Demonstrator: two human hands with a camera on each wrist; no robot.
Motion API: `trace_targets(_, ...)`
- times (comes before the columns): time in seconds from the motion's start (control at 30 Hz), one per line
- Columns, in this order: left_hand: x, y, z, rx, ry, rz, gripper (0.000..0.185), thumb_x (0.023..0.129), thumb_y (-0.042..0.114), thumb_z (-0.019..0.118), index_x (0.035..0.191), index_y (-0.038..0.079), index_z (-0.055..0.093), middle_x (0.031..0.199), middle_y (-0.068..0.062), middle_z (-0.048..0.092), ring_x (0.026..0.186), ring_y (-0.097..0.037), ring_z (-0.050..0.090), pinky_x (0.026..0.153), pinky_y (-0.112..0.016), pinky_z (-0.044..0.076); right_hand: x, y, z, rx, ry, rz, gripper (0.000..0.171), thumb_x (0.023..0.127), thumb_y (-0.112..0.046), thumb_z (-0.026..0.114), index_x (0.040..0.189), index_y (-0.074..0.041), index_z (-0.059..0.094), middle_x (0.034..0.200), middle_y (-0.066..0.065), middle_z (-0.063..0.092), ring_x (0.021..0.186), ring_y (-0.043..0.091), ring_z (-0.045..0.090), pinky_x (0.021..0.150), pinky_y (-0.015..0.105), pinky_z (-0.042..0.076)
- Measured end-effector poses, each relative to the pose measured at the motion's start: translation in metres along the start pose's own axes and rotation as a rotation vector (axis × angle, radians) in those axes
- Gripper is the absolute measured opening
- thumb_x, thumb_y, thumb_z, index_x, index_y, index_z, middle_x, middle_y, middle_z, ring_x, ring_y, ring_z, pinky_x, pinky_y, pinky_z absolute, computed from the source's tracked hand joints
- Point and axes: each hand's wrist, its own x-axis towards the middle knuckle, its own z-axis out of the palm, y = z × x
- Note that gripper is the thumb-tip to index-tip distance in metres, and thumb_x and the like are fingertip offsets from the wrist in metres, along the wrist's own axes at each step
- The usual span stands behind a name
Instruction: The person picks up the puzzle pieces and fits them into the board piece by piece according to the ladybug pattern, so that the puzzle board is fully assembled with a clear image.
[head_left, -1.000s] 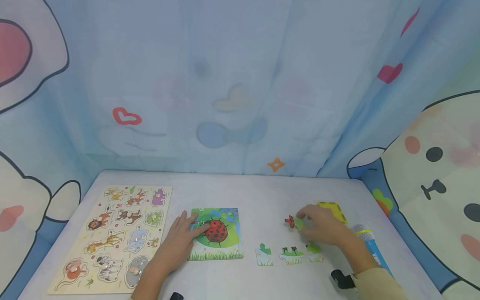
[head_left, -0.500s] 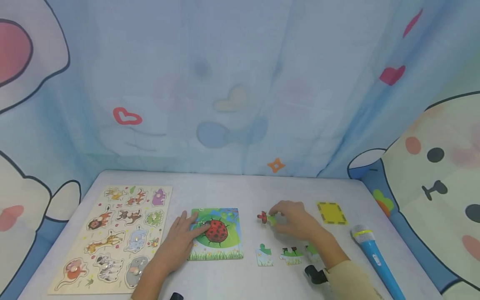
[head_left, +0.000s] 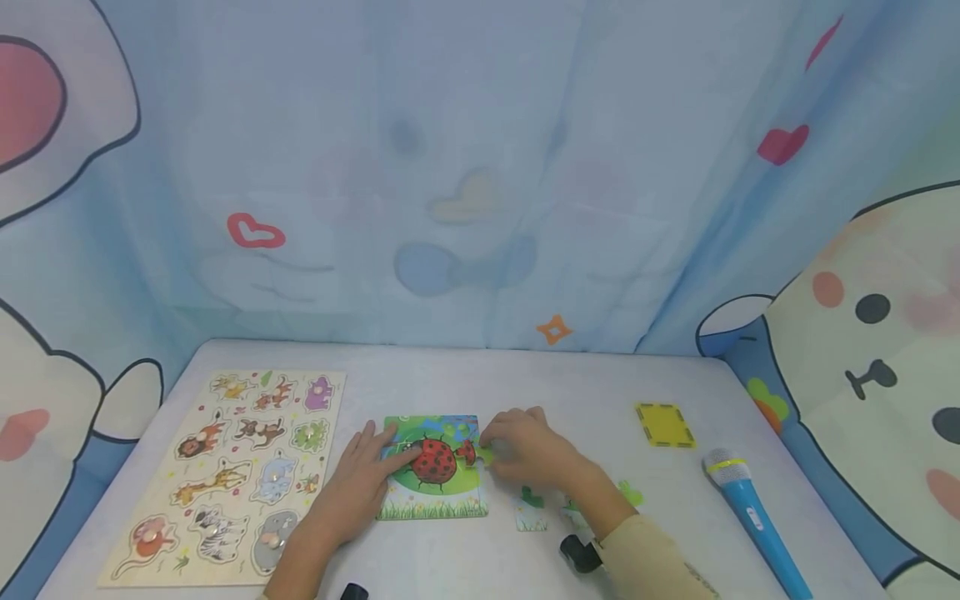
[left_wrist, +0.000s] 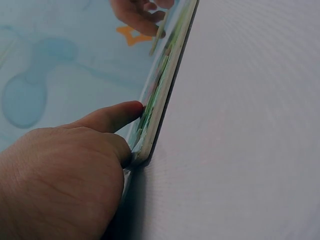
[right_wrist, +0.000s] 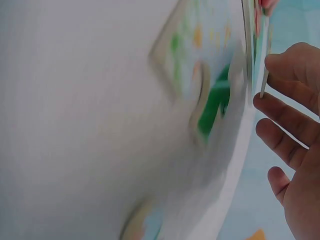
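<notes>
Puzzle piece (head_left: 471, 452) pinched in right grip (head_left: 525, 454) at ladybug puzzle (head_left: 435, 467) edge; left grip (head_left: 360, 483) flat, pressing puzzle.

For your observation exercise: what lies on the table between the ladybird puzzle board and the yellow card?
In the head view, the right hand holding a puzzle piece at the ladybird puzzle board; then bare table before the yellow card.

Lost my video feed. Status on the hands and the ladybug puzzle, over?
Left hand flat on ladybug puzzle. Right hand pinches red-and-green piece at its right edge. Loose pieces lie beside; nothing blocking.
</notes>
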Motion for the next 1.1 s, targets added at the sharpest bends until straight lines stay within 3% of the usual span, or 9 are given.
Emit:
trace_targets(0.53,0.0,0.0,0.0,0.018,-0.001,0.009,0.048,0.097,0.007,0.052,0.138,0.031,0.056,0.155,-0.012,0.034,0.143,-0.043,0.019,0.118,-0.053,0.015,0.015,-0.025,0.01,-0.049,-0.031,-0.026,0.026,0.075,-0.016,0.072,0.1,-0.024,0.074,0.1,-0.013,0.061,0.099,0.011,0.057,0.085,0.04,0.035)
trace_targets(0.77,-0.001,0.001,0.0,0.026,-0.004,0.005,0.049,0.097,0.006,0.053,0.139,0.03,0.056,0.154,-0.011,0.034,0.143,-0.044,0.018,0.118,-0.053,0.014,0.016,-0.024,0.01,-0.046,-0.079,-0.018,0.024,0.081,-0.021,0.074,0.104,-0.025,0.076,0.11,-0.011,0.061,0.103,0.011,0.057,0.084,0.039,0.035)
trace_targets(1.1,0.001,0.003,0.0,0.07,-0.039,0.017,0.051,0.095,0.004,0.055,0.139,0.029,0.055,0.154,-0.003,0.037,0.141,-0.048,0.018,0.117,-0.056,0.015,0.015,-0.026,0.005,-0.078,-0.128,-0.023,0.022,0.085,-0.021,0.072,0.106,-0.028,0.075,0.107,-0.013,0.058,0.097,0.008,0.057,0.078,0.04,0.035)
